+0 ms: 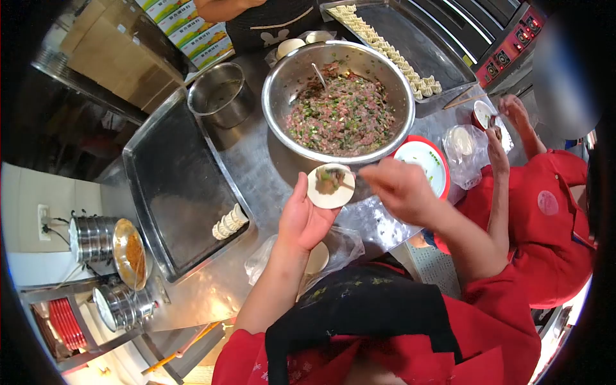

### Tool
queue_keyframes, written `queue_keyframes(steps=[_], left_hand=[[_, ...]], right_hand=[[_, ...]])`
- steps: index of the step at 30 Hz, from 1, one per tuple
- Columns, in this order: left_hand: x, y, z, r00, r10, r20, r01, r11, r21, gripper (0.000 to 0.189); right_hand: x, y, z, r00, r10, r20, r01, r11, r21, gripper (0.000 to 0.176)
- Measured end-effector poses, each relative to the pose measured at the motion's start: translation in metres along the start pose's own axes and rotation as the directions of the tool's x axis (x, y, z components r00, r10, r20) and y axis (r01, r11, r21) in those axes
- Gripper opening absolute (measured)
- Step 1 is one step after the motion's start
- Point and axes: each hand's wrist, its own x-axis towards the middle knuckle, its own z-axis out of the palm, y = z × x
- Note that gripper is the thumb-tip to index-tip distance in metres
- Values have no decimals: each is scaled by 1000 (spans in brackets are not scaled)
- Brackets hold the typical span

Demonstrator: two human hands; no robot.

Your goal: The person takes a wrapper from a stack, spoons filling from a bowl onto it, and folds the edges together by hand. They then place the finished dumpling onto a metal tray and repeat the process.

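Observation:
My left hand [303, 218] is palm up with its thumb raised, cradling a round white dumpling wrapper [329, 199]. A lump of minced filling [329, 178] with green bits sits on the wrapper. My right hand [401, 189], smeared by motion, is closed like a fist just right of it. From it a slim filling tool [347, 185] reaches over the wrapper to the filling; its exact kind is blurred. Just beyond both hands stands a large steel bowl [274, 122] of minced meat with chopped greens, with a metal handle [319, 76] sticking up from the meat.
Left is a dark tray [176, 186] with several folded dumplings [230, 222]; another tray [423, 38] at back holds rows of them. A steel pot [221, 96], a red-rimmed basin [420, 165] and bagged wrappers [317, 258] stand nearby. A co-worker's hands [504, 125] work at right.

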Motion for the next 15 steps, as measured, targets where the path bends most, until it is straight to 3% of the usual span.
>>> queue_keyframes(steps=[3, 4, 9, 11, 13, 15], left_hand=[[-6, -1, 14, 992, 6, -125, 0, 999, 52, 61], [-9, -1, 12, 993, -8, -117, 8, 1000, -5, 61], [-24, -5, -12, 987, 1, -162, -7, 999, -36, 59], [-31, -7, -15, 985, 34, -170, -37, 999, -13, 59], [-39, -13, -5, 953, 107, -285, -43, 974, 221, 60], [-45, -18, 5, 953, 90, -289, -19, 970, 240, 60]], right_hand=[[-34, -10, 35, 966, -216, -145, 188, 965, -182, 33], [-42, -13, 42, 959, -240, -151, 206, 955, -212, 34], [-60, -28, 42, 977, -167, -136, 134, 965, -224, 30], [-59, -35, 36, 970, -29, -241, 34, 999, 13, 31], [-59, -40, 36, 972, -82, -222, 78, 997, -27, 32], [-61, -45, 38, 969, -170, -179, 153, 983, -102, 33]])
